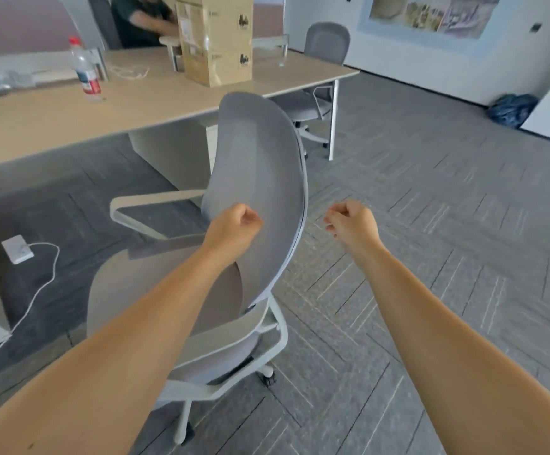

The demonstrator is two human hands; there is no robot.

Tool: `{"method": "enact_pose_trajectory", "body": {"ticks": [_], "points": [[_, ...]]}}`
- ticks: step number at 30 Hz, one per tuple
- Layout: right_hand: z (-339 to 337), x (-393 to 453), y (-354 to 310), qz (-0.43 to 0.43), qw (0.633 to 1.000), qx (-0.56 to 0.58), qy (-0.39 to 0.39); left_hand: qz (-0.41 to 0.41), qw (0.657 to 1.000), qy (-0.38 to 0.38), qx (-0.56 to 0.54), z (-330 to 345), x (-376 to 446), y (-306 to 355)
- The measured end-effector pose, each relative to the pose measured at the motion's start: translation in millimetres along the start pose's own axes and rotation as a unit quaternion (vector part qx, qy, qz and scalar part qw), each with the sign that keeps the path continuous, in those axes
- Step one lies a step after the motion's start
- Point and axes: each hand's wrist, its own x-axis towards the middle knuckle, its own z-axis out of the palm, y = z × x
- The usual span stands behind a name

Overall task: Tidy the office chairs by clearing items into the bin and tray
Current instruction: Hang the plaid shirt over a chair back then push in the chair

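Both of my hands are out in front with bare forearms, and each one is curled into a loose fist holding nothing. My left hand (234, 224) sits in front of the grey mesh backrest of the near office chair (257, 165); whether the knuckles actually touch the mesh I cannot tell. My right hand (352, 221) hangs in open air just to the right of that backrest, over the grey carpet (431, 198), apart from the chair.

I see the near chair turned with its seat toward the left, its white armrest (145, 208) looping out on the far side and its white base and a castor below. What shows of the seat is bare, though my left arm hides part of it.

Beyond it stands a long pale wooden desk (53, 116). On the desk I make out 1 clear water bottle (84, 68) with a red cap and label, upright, and a tall cardboard box (216, 37) further right. A second grey office chair (322, 60) is tucked at the desk's far end. Another person (142, 18) in a dark top sits behind the box.

On the floor at left lies a white power adapter (17, 249) with its cable trailing toward me. A dark blue bag (511, 110) slumps against the far wall.
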Motion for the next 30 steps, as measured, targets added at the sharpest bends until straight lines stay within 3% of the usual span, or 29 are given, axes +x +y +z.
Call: {"method": "enact_pose_trajectory", "body": {"ticks": [5,11,14,21,25,30], "points": [[-17,28,-26,-0.030,1.000,-0.001,0.003,0.007,0.999,0.011,-0.049,-4,23,36],[-25,79,-49,-0.074,0.997,0.005,-0.027,-0.018,1.000,0.018,-0.019,8,54,75],[-25,106,-52,-0.106,0.992,-0.012,-0.068,-0.042,0.998,0.024,0.038,27,64,88],[-39,153,-52,-0.168,0.971,-0.052,-0.164,-0.080,0.968,0.141,0.192,58,69,88],[-35,156,-45,-0.228,0.942,-0.106,-0.221,-0.103,0.962,0.137,0.213,56,55,91],[-19,147,-51,-0.338,0.881,-0.207,-0.260,-0.106,0.970,0.104,0.194,38,22,80]]}}
